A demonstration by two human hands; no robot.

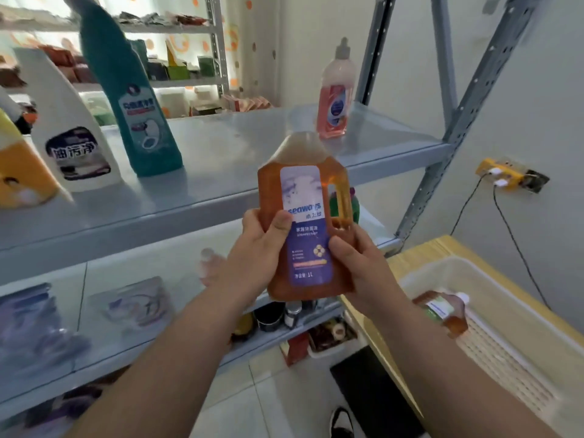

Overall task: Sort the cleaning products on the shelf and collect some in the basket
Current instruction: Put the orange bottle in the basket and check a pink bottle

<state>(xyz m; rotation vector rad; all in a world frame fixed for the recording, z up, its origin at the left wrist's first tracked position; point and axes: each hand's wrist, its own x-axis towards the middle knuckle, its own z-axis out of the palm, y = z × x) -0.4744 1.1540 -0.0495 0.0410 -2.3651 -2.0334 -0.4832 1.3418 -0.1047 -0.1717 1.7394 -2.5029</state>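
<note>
In the head view, an amber disinfectant bottle [303, 222] with a blue-and-white label was held upright in front of the grey metal shelf [221, 172], clear of its surface and at about the level of its front edge. The bottle was gripped by both hands: the left hand [259, 245] was curled round its left edge with the thumb laid on the label, and the right hand [357, 270] was closed round its lower right corner, just below the moulded handle. On the shelf board, to the left, a teal toilet-cleaner bottle [136, 105] was seen standing, with a white degreaser bottle [66, 131] just beside it and a yellow-and-white bottle [22, 172] cut off by the left edge. A pink liquid bottle [335, 99] with a pale cap was set apart near the shelf's right rear corner. On the board below, blurred flat packs [41, 327] were laid. To the right, a cream plastic basket [505, 311] was placed on a light wooden counter [410, 257], and a smaller amber bottle [445, 311] was lying inside it on its side. A yellow power strip [502, 177] was fixed to the wall beyond.
</note>
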